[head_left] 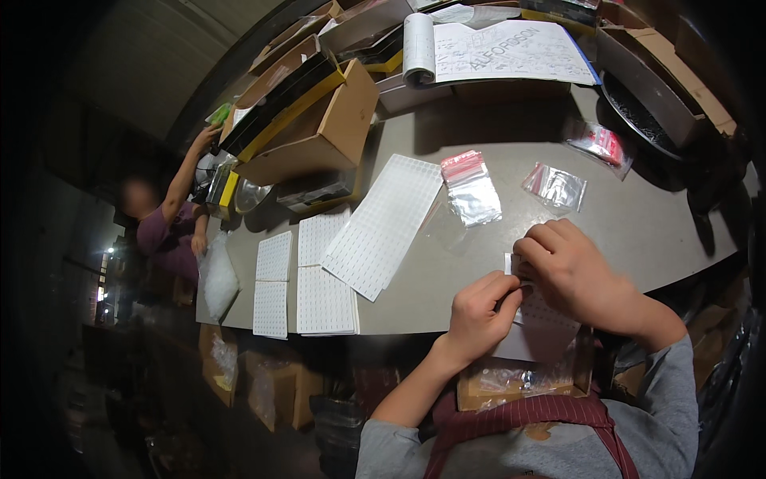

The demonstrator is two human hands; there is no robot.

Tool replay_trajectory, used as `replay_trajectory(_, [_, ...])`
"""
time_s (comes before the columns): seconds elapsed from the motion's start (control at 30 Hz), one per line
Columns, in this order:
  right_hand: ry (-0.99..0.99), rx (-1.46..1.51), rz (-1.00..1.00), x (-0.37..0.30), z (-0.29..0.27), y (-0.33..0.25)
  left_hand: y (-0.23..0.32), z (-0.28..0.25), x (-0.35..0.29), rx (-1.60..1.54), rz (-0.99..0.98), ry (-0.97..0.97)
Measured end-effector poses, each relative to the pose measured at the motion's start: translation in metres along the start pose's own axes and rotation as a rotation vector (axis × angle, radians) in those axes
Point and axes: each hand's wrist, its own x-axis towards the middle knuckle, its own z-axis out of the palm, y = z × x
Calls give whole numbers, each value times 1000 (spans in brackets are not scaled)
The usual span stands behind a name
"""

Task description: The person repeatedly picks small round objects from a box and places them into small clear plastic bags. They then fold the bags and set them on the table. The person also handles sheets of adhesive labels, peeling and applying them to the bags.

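At the table's near edge my left hand [483,313] and my right hand [568,271] are close together, fingers bent and pinched. Between and below them is a white label sheet [533,343], partly covered by the hands. My left fingertips grip its upper left side. The right fingertips are closed at its top edge, and whatever small piece they pinch is hidden. Just beyond lie a stack of clear zip bags with red tops [472,190] and a small clear bag [556,188]. A large stack of label sheets [387,223] lies to the left.
Banded label stacks [273,279] [325,299] line the left front of the table. Cardboard boxes [351,112] and an open notebook [511,52] stand behind. A red-printed packet [598,145] and a round tray [638,112] sit at right. A co-worker [167,231] reaches toward the boxes.
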Motion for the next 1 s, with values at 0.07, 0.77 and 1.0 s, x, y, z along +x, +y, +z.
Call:
replay_trajectory(0.07, [22, -68, -9, -1, 1, -3, -5, 3, -1, -6, -6, 8])
replay_trajectory(0.77, [126, 445, 279, 5, -20, 93, 10, -4, 4, -175, -234, 34])
replay_trajectory(1.0, [-164, 267, 373, -6, -24, 115, 12, -10, 3, -142, -202, 33])
